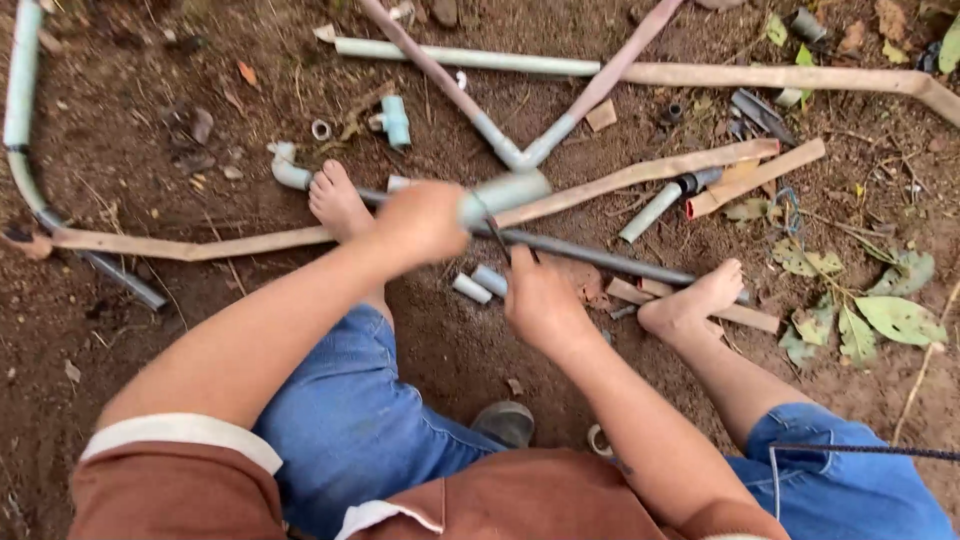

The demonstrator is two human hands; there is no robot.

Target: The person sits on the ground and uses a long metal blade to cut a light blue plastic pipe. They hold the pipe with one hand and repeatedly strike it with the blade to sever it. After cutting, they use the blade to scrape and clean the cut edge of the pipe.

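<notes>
sitting on bare brown dirt ground, person in blue denim shorts and brown shirt, both bare feet forward. left hand was closed in a fist around a short pale grey-blue plastic pipe piece, held up above the ground, motion-blurred. right hand was closed on a thin dark tool; blade-like shaft ran up from the fingers toward the near end of the pipe piece. couldn't tell whether the tool tip touched the pipe, too blurred.

long dark grey pipe lay across the ground under both hands, running between left foot and right foot; right foot rested on it near its end. two short pale pipe offcuts lay on the dirt just beside the right hand, touching or nearly touching each other.

behind the hands: flat tan wooden slat running diagonally, another long slat off to the left past the left foot. y-shaped joined grey pipes sat further back, with a long pale pipe across the top. grey elbow fitting lay just beside the left toes, a small pale blue fitting further back. curved pipe ran along the left edge. green leaves on the right, well apart from the hands.
</notes>
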